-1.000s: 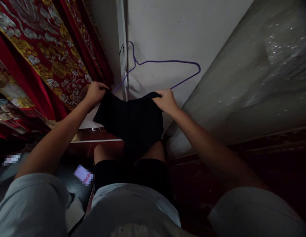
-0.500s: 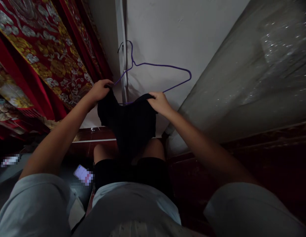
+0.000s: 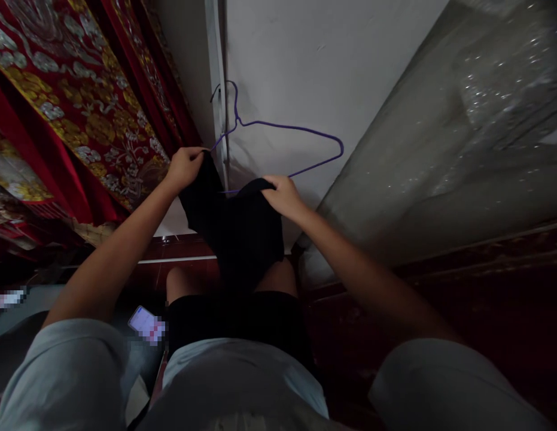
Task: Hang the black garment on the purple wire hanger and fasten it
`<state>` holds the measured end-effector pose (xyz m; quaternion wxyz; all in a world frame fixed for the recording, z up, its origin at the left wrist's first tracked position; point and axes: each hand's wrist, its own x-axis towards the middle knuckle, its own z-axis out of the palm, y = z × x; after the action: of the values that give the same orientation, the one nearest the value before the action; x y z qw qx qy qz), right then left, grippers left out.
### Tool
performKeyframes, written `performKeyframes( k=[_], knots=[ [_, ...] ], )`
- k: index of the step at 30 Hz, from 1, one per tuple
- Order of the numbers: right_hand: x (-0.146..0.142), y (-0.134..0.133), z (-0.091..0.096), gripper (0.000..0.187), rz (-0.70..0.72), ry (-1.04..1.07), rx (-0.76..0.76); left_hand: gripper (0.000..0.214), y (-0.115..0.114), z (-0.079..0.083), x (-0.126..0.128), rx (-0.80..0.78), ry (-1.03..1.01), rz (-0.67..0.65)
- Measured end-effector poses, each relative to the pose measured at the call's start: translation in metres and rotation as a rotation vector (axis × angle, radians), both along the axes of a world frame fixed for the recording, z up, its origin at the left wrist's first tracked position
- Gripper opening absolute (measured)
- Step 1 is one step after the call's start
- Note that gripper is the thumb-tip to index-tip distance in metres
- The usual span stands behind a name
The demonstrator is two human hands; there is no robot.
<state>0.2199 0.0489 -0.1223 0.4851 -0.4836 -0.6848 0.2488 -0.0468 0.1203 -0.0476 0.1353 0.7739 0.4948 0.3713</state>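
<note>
In the head view, held up a black garment (image 3: pixel 240 233) at centre frame, pinched at its upper corner in the clenched left hand (image 3: pixel 185 166) at ten o'clock and grasped along its top edge by the closed right hand (image 3: pixel 282 196) at one o'clock, the rest hanging towards six o'clock over bare knees (image 3: pixel 180 281). Had its top edge at the lower wire of a purple hanger (image 3: pixel 287 127) hung at twelve o'clock beside a white trim (image 3: pixel 214 90), with red and gold patterned cloth (image 3: pixel 81 108) at nine o'clock, a lit phone (image 3: pixel 146 323) at seven and pale glittery fabric (image 3: pixel 440 149) at three.
</note>
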Motion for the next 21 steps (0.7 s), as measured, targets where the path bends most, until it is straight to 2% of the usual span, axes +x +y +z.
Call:
performKeyframes(
  k=[3,7,11,13,15,18,19,21],
  knots=[
    [0.0,0.001,-0.003,0.014,0.033,-0.007,0.05,0.04,0.003,0.005,0.013,-0.001,-0.027,-0.107],
    [0.015,-0.002,0.009,0.041,0.021,0.066,0.163,0.043,0.009,0.012,-0.004,0.038,0.079,-0.09],
    [0.042,-0.006,0.024,0.064,-0.261,0.07,0.205,0.041,0.02,0.02,-0.02,0.072,0.222,-0.11],
    [0.058,-0.002,0.027,0.066,-0.4,0.072,0.259,0.039,0.023,0.021,-0.019,0.082,0.254,-0.126],
    [0.073,0.005,0.028,0.056,-0.444,0.065,0.271,0.036,0.024,0.02,-0.017,0.093,0.256,-0.136],
    [0.084,0.02,0.036,0.021,-0.335,0.015,0.11,0.03,0.019,0.017,-0.019,0.139,0.219,-0.126],
    [0.083,0.024,0.04,0.019,-0.263,0.018,0.044,0.027,0.018,0.015,-0.021,0.157,0.195,-0.109],
    [0.075,0.031,0.047,0.027,-0.104,0.08,-0.039,0.022,0.018,0.011,-0.025,0.175,0.125,-0.064]
  ],
)
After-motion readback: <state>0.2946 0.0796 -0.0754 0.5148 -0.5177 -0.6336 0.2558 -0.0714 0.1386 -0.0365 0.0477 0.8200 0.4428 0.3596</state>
